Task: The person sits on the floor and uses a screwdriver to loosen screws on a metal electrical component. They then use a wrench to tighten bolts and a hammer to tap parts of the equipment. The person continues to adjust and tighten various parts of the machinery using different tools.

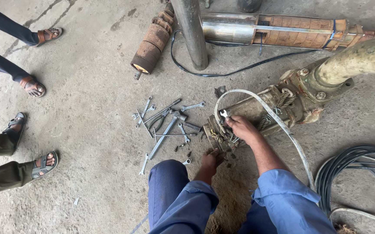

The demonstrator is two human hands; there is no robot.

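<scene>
A concrete floor [88, 130] carries all items. A corroded pump body [257, 115] lies directly under the right hand [241, 128], joined at its far end to a thick greenish pipe [360, 58] that runs up and away to the right of that hand. Beyond both hands lies a long rusty cylinder with a steel section [278, 30], with a vertical steel pole [192, 32] and a shorter rusted cylinder [153, 41] to its left. A coil of black cable [360, 169] lies well to the right of the right hand. A white hose [282, 125] arcs over the pump body, passing just beside the right hand. The right hand's grip is closed around a small spanner [223, 114], whose open head sits at the near end of the pump body. The left hand [211, 160] rests low at the pump's near end; its grip state cannot be determined. A scatter of spanners and pliers [166, 123] lies just left of both hands. Sandalled feet of other persons [31, 125] stand well apart to the left.
</scene>
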